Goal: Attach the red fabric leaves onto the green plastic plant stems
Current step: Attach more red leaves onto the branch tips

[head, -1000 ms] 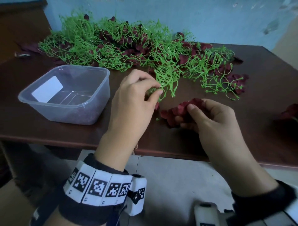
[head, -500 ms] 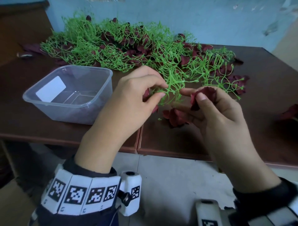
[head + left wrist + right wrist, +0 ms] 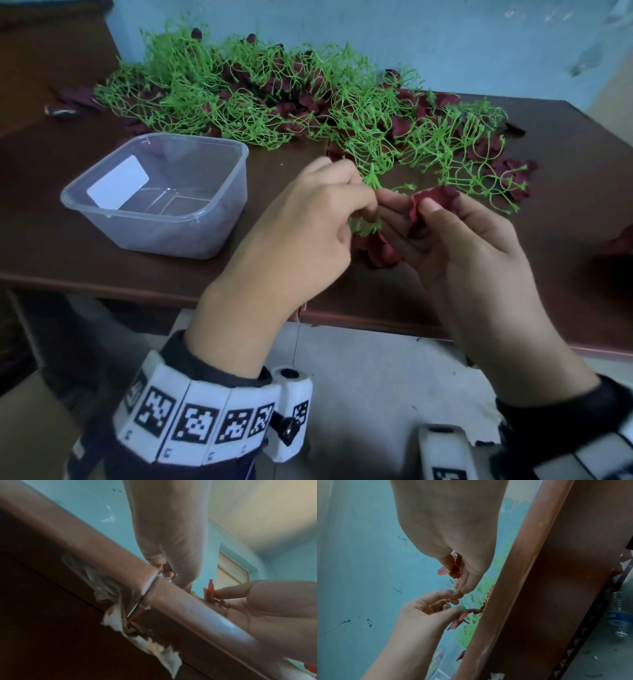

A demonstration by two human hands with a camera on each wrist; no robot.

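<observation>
My left hand (image 3: 308, 226) pinches the tip of a green stem (image 3: 371, 178) above the brown table (image 3: 565, 240), and my right hand (image 3: 455, 246), at its 3 o'clock, grasps a red leaf (image 3: 433, 198) between thumb and fingers, touching the stem tip.

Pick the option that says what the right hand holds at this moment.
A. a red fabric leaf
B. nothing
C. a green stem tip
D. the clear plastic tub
A: the right hand pinches a red fabric leaf under its thumb, while the left hand pinches the green stem tip.
</observation>
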